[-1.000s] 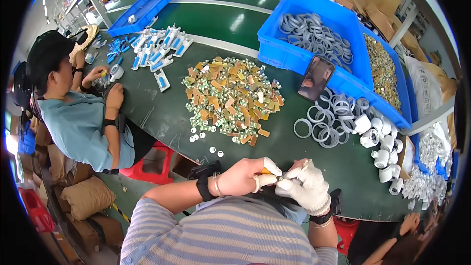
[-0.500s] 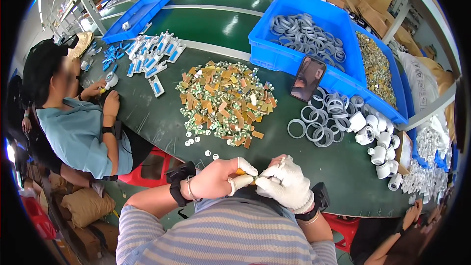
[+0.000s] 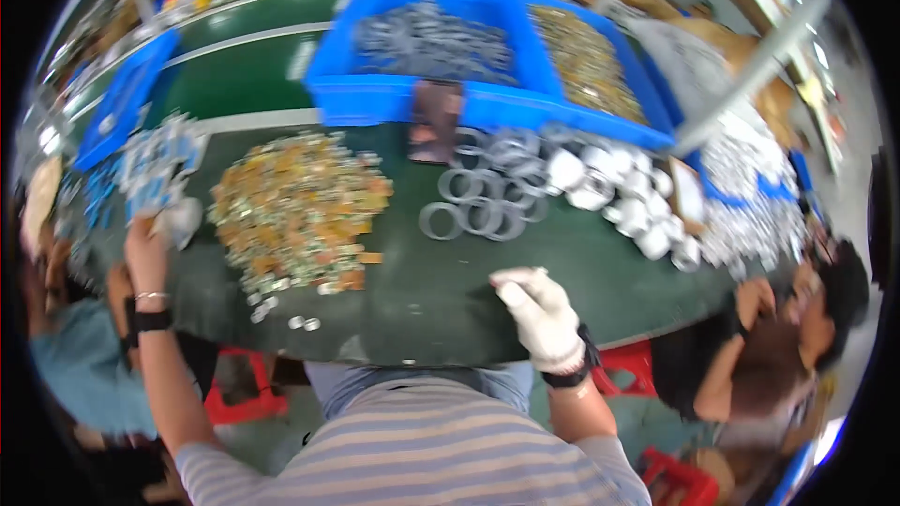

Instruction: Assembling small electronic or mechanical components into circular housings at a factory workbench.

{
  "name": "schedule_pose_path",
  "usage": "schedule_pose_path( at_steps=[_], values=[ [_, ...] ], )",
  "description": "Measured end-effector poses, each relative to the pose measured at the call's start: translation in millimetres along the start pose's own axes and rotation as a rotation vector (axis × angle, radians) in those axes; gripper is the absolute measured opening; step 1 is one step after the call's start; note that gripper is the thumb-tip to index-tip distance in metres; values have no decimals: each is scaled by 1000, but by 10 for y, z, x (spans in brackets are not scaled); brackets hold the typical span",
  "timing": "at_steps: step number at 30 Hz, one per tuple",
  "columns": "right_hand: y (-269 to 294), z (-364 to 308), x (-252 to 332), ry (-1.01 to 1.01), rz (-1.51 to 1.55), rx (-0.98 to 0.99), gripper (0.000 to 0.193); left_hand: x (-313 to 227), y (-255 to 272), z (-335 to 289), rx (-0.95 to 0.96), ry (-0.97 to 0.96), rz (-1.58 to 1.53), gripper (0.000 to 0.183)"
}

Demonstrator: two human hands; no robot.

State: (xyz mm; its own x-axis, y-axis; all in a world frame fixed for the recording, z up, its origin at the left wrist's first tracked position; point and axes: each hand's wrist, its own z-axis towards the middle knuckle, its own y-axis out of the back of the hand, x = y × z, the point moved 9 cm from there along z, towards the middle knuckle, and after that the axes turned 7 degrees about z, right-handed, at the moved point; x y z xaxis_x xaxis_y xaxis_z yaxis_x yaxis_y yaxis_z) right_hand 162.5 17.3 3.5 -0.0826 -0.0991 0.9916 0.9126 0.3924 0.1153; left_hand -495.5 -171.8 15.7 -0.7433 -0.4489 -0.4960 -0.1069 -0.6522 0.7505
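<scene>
My left hand (image 3: pixel 148 258), blurred, reaches out over the left of the table. It is beside a whitish rounded shape (image 3: pixel 178 223) and just below white-and-blue plastic parts (image 3: pixel 155 169); smear hides whether its fingers grip anything. My right hand (image 3: pixel 542 319), in a white glove with one fingertip bare, hovers over the front of the table right of centre. Its thumb and forefinger are pinched together; what is between them, if anything, is too small to make out. Between the hands and farther back is a pile of small green and tan circuit-board pieces (image 3: pixel 295 206).
Grey rings (image 3: pixel 483 206) and white cylindrical parts (image 3: pixel 628 192) lie to the right. Behind them stand blue bins (image 3: pixel 375 98), a phone (image 3: pixel 436 122) leaning on one. Small white discs (image 3: pixel 298 323) lie near the front edge. Other people sit at left (image 3: pixel 94 365) and right (image 3: pixel 764 356).
My hands were together at the front edge, around a small yellowish piece. Now they are apart: the left has swung far left, the right stays in front. The view has turned right.
</scene>
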Motion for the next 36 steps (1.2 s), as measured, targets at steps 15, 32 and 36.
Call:
schedule_pose_path(
  at_steps=[15, 32, 36],
  values=[
    [2340, 339, -413, 171, -1557, -691, 84, -2740, -484, -1864, 87, -272, -389, 63],
    [-617, -157, 553, 593, -315, 184, 71, -3867, -1522, -2992, 1611, 760, -1750, 60],
    [-576, 360, 150, 421, -418, 163, 54, -3328, -1622, -2713, 1320, 740, -1618, 46]
  ],
)
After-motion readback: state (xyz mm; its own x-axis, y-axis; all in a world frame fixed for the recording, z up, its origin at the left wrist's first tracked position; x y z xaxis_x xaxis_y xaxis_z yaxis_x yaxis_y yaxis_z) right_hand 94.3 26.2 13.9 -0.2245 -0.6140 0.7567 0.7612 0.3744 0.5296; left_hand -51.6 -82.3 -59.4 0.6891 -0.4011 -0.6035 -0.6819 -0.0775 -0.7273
